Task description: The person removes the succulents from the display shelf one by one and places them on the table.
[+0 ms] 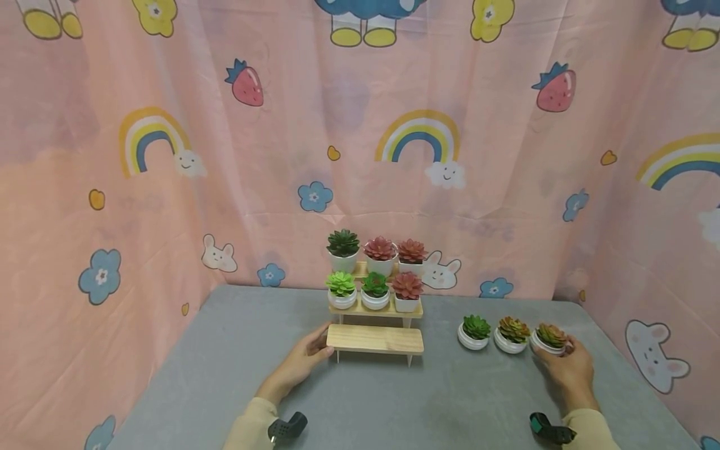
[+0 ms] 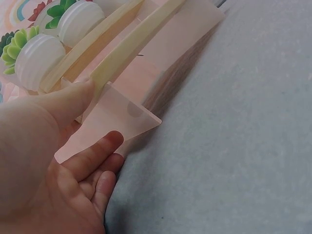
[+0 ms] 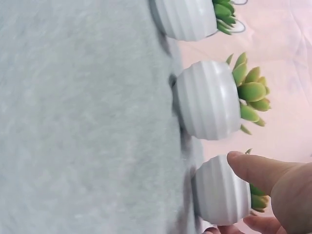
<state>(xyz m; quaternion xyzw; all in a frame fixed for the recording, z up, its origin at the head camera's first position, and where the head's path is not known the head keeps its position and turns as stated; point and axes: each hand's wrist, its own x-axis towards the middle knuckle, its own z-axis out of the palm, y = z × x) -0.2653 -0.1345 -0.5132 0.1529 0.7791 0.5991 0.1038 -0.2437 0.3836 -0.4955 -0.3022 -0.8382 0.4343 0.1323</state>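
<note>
My left hand (image 1: 304, 356) holds the left end of a stepped display stand (image 1: 374, 339) with pale wooden shelves and clear legs. Its thumb lies on the end of the lowest shelf, while the fingers curl by the clear side leg (image 2: 117, 117). At the right, my right hand (image 1: 570, 369) grips the rightmost potted succulent (image 1: 550, 337), orange-green in a white ribbed pot; the thumb presses one side of the pot (image 3: 222, 190) and fingertips show at the other. Beside it on the table stand another orange-green succulent (image 1: 512, 332) and a green succulent (image 1: 475, 331).
Three potted succulents stand on the middle shelf (image 1: 374, 311), including a light green succulent (image 1: 341, 287). Three more occupy the top shelf, among them a dark green succulent (image 1: 343, 247). The grey table (image 1: 253, 325) meets a pink patterned curtain (image 1: 270, 237) behind.
</note>
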